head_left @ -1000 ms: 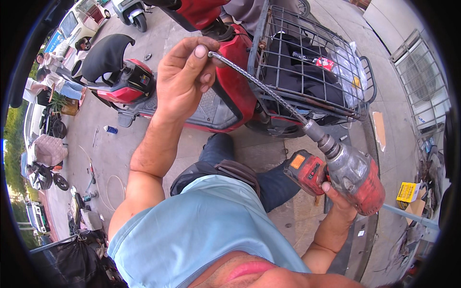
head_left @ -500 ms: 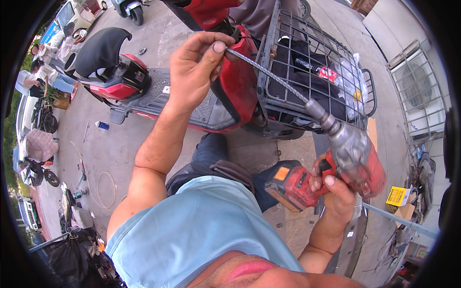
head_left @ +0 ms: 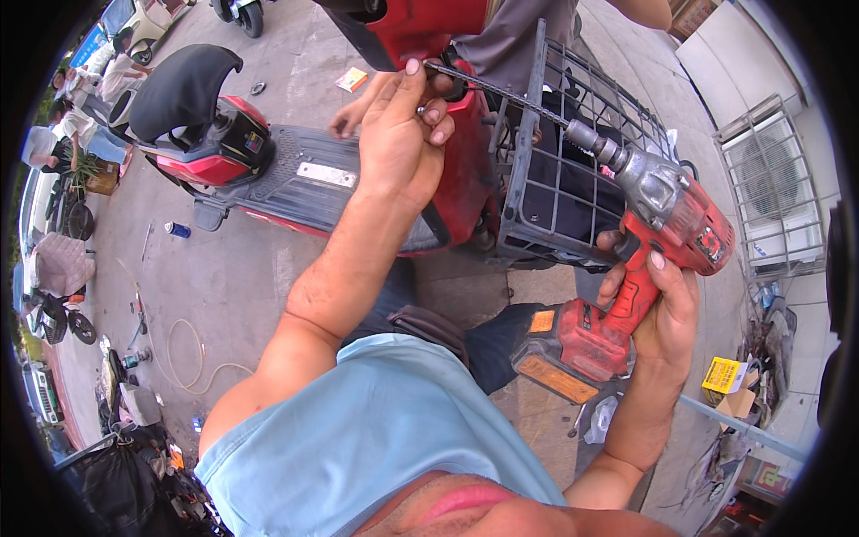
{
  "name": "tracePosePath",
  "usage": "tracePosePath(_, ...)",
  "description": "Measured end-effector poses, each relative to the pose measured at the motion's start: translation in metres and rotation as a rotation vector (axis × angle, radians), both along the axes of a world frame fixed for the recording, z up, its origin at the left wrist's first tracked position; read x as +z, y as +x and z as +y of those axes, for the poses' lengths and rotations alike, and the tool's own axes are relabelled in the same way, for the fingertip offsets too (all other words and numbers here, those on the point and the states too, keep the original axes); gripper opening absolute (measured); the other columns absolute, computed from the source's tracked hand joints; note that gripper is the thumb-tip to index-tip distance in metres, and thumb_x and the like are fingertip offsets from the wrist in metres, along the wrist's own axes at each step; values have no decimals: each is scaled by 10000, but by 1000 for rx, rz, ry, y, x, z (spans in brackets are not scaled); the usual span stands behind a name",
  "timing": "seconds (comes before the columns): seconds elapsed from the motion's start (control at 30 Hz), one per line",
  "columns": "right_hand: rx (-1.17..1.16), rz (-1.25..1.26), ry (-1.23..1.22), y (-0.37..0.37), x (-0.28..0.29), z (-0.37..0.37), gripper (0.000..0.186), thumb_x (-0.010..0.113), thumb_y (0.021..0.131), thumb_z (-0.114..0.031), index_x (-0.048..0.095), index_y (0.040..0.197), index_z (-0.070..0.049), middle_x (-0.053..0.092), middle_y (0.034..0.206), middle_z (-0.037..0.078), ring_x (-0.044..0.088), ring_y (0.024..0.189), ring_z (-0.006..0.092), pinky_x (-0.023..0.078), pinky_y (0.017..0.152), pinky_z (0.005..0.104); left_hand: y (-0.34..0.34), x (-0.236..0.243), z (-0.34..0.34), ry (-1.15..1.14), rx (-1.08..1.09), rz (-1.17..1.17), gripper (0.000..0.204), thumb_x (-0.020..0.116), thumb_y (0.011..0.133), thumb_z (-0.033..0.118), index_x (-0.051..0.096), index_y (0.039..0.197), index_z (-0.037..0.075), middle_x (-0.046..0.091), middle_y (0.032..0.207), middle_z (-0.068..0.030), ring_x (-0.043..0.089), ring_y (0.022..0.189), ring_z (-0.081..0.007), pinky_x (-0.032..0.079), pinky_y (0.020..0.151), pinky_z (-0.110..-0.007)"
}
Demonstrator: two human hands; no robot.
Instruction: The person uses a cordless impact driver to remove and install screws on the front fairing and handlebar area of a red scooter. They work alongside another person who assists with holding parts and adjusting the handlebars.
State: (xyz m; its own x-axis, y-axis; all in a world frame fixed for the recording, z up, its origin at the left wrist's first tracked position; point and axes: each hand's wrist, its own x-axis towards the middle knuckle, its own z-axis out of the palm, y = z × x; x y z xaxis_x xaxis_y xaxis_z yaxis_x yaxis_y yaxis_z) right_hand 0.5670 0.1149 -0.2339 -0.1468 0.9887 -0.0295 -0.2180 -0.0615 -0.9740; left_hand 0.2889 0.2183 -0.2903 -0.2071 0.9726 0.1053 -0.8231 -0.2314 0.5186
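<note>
My right hand (head_left: 667, 300) grips the handle of a red cordless power drill (head_left: 640, 295) with a metal nose, its battery pack toward my lap. From its chuck a long twisted drill bit (head_left: 501, 92) reaches left past the wire basket. My left hand (head_left: 403, 134) is closed at the bit's far tip, thumb and fingers pinched beside it, just under the red front panel (head_left: 403, 40) of a scooter. A small shiny metal piece (head_left: 421, 109) shows between my left fingers; its kind is unclear. The bit's very end is partly hidden.
A black wire basket (head_left: 537, 161) holding dark cloth stands right beside the bit. Another person's hand (head_left: 347, 118) is over the scooter's footboard (head_left: 295, 166); a person in grey clothing (head_left: 510, 49) stands beyond. A caged outdoor unit (head_left: 774, 179) and yellow box (head_left: 720, 376) are to the right.
The drill has moved up and levelled with its bit, and my left hand has shifted right. The basket and red panel have shifted in view. Another person's hand now shows by the footboard.
</note>
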Motion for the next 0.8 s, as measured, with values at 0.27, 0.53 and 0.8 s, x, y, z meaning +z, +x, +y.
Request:
tracePosePath(0.27, 3, -24, -7, -5, 8, 17, 522, 586, 936, -226, 449, 1323, 96, 636, 1122, 311, 718, 709, 268, 618, 601, 360, -5, 2, 1, 14, -32, -19, 166, 513, 1052, 233, 551, 1078, 73, 484, 865, 15, 375, 626, -51, 297, 485, -206)
tracePosePath(0.53, -6, -48, -18, -3, 9, 21, 503, 585, 938, -215, 459, 1303, 108, 644, 1091, 315, 716, 690, 272, 620, 601, 361, -11, 6, 0, -51, -93, -10, 132, 502, 1052, 208, 531, 1045, 80, 475, 853, 24, 375, 597, -51, 296, 459, -205)
tracePosePath(0.8, -11, -60, -14, -3, 11, 23, 498, 595, 935, -220, 473, 1290, 108, 649, 1080, 314, 714, 686, 271, 609, 586, 358, -20, 12, -1, -134, -156, -9, 133, 528, 1043, 209, 534, 1041, 76, 493, 839, 22, 381, 584, -53, 295, 449, -202)
